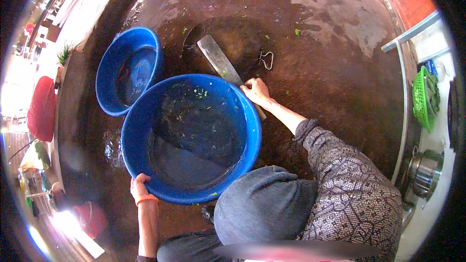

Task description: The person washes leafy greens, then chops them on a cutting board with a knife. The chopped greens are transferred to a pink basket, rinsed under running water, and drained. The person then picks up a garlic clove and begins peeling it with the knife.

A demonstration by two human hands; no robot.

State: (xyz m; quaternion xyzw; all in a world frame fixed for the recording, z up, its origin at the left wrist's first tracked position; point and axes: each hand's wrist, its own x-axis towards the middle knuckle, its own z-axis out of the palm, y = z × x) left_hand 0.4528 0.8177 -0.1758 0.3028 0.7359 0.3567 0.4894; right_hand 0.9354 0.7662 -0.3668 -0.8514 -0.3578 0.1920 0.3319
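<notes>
A large blue basin [252, 157] with dark water and floating green leaf bits sits in front of me. My left hand [140, 187], an orange band on its wrist, is closed on the near left rim. At the far right rim my right hand [256, 91] is also closed, its fingers curled at the edge. Under and beside that hand runs a long, flat wooden board [219, 59], partly hidden by the basin. The board's far end lies over a dark round wok-like pan [238, 39] with a wire loop handle [266, 60].
A smaller blue basin [154, 51] with something red inside stands at the far left. A red tub [41, 109] and a pink bucket [90, 219] are further left. On the right, a shelf holds a green basket [421, 98] and metal pot [429, 174]. The floor [330, 87] is wet.
</notes>
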